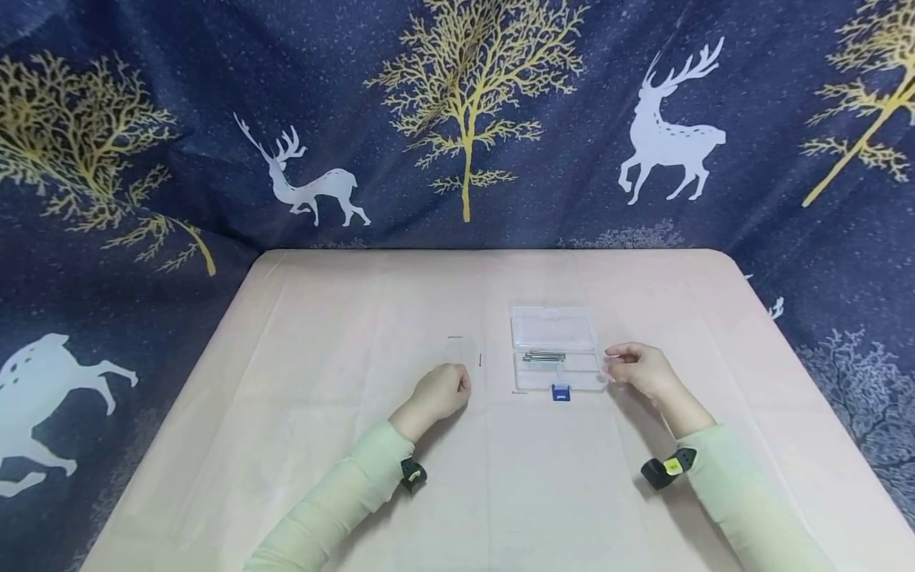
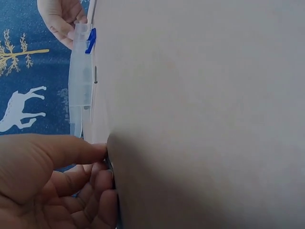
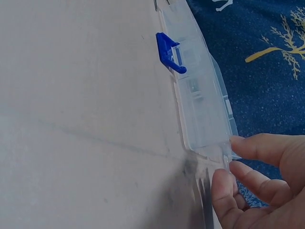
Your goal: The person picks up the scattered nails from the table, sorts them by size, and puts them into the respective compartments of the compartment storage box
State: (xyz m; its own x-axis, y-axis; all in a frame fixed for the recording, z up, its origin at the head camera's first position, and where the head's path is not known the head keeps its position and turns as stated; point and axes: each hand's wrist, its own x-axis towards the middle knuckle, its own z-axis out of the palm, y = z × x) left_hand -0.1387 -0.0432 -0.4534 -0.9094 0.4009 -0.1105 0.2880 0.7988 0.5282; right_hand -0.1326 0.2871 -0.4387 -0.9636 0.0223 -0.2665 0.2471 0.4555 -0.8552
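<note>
A clear plastic box [image 1: 581, 380] lies on the table with its lid [image 1: 552, 328] opened back and a blue latch [image 1: 561, 392] at its front. Several thin metal rods [image 1: 544, 357] lie together in its rear left part. At the box's right end, my right hand [image 1: 643, 372] grips the wall between thumb [image 3: 259, 145] and fingers. Left of the box, my left hand [image 1: 442, 391] is down at the tabletop, fingers curled and thumb against the index finger; a dark line runs along the fingertips, and I cannot tell whether they pinch a thin piece.
Small thin metal pieces lie loose on the pale table cover [image 1: 300, 429]: one piece [image 1: 454, 337] behind the left hand, another piece [image 1: 480, 360] beside it, and a third piece [image 1: 519, 392] at the box's front left corner. A dark blue curtain [image 1: 400, 183] hangs behind the table.
</note>
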